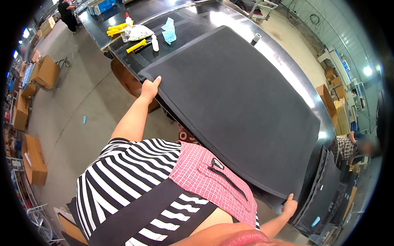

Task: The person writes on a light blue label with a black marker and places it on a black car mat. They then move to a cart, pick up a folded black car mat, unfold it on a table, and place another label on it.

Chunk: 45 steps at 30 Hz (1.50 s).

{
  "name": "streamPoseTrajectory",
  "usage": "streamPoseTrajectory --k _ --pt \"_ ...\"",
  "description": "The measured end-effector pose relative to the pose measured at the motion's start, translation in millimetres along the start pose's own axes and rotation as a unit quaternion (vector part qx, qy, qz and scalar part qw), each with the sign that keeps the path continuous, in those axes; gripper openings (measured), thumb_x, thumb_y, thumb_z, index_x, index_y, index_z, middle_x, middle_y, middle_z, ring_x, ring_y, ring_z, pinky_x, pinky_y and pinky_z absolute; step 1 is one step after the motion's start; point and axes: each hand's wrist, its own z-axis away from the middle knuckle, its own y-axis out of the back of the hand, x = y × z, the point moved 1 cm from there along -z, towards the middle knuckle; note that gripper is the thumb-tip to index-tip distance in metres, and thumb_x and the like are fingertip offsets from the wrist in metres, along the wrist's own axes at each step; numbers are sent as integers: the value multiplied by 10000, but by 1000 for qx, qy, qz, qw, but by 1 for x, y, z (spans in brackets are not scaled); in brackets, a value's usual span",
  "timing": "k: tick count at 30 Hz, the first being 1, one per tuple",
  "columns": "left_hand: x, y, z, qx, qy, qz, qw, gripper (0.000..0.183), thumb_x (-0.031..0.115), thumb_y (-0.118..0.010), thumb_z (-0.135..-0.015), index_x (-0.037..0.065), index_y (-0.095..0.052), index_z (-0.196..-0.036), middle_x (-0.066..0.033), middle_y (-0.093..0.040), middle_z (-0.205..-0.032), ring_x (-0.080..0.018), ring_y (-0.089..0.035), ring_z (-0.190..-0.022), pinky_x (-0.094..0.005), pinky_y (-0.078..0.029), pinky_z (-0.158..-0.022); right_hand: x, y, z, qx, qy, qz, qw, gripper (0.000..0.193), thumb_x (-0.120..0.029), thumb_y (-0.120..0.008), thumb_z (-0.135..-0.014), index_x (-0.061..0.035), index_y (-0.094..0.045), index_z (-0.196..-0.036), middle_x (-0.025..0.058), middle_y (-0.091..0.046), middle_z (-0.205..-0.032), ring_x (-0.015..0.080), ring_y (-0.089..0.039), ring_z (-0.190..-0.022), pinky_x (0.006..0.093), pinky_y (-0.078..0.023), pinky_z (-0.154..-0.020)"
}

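A large dark grey panel (238,106) with rounded corners and a raised rim lies across the black worktable (133,55). My left hand (151,88) grips its near left corner, thumb on top and fingers hidden underneath. At the near right corner, my right hand (289,206) holds the same panel, its thumb over the edge. The panel's near edge runs along the table's front, close to my body. Beyond the left corner lie a yellow-handled tool (136,46), a white bottle (155,42) and a light blue cloth (168,31).
A clear plastic bag (138,33) and a red-capped bottle (128,19) stand at the table's far left. A small grey roll (257,37) sits past the panel. More dark panels (324,192) are stacked at right, near another person (351,146). Cardboard boxes (45,73) line the left.
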Motion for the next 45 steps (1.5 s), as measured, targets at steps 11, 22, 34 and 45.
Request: streamPoseTrajectory --k 11,22,34,45 --pt "-45 -1 12 5 -71 -68 995 432 296 -642 -884 -39 -607 -1154 -216 -678 -1089 -344 -645 -1021 -391 -487 -874 -59 111 -26 163 139 -238 947 560 -447 -539 -961 9 -556 -636 94 -550 -517 167 -494 -413 329 -359 -398" --pt "-60 -29 53 -13 -198 -143 970 528 297 -710 -769 -16 -591 -1178 -244 -539 -1230 -405 -470 -1155 -449 -385 -1011 134 -66 -13 16 -184 -616 766 449 -361 -547 -964 -32 -550 -1271 108 -627 -1181 259 -617 -995 383 -520 -808" --pt "-62 -2 13 169 57 87 980 513 369 -800 -752 -79 -627 -932 -204 -585 -1113 -297 -578 -1024 -397 -458 -864 123 -124 -14 94 -257 -796 540 467 -242 -550 -930 91 -528 -1256 174 -613 -1191 308 -596 -1008 413 -469 -901" --pt "-29 3 -14 242 66 -66 966 396 329 -830 -713 -32 -715 -826 -131 -705 -807 -227 -650 -717 -369 -528 -717 83 -93 15 -105 -334 -675 650 773 -716 -416 -867 -143 -444 -1384 95 -506 -1352 325 -504 -1188 523 -484 -898"
